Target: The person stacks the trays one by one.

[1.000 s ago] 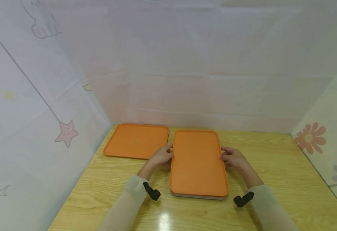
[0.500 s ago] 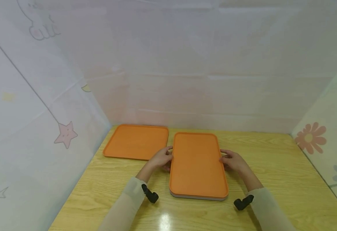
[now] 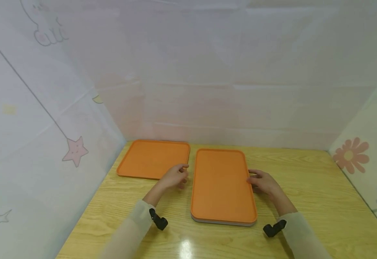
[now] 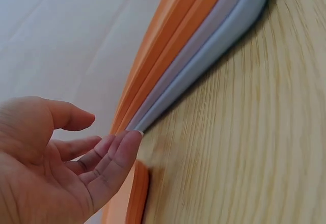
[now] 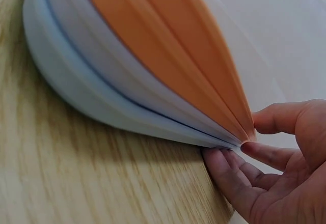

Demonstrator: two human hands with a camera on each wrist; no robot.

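A stack of trays (image 3: 224, 187) lies lengthwise at mid-table, orange on top. From the side, the left wrist view shows orange layers above a lilac one and a pale blue one (image 4: 224, 40) at the bottom. My right hand (image 3: 263, 182) pinches the stack's right edge, thumb (image 5: 275, 118) at the upper orange rim and fingertips (image 5: 219, 160) low by the pale blue tray. To the left of the stack, my left hand (image 3: 173, 177) has loosely bent fingers and holds nothing. Behind it, another orange tray (image 3: 152, 156) lies crosswise.
The wooden table (image 3: 304, 187) extends to both sides and in front of the stack. A pale cloth wall (image 3: 240, 108) rises behind it, with printed side walls left and right. Black wrist cameras (image 3: 158, 219) sit at both sleeve cuffs.
My left hand has let go of the stack's left edge and moved a little left. The stack's far end sits slightly lower than a second ago. My right hand has stayed at its edge.
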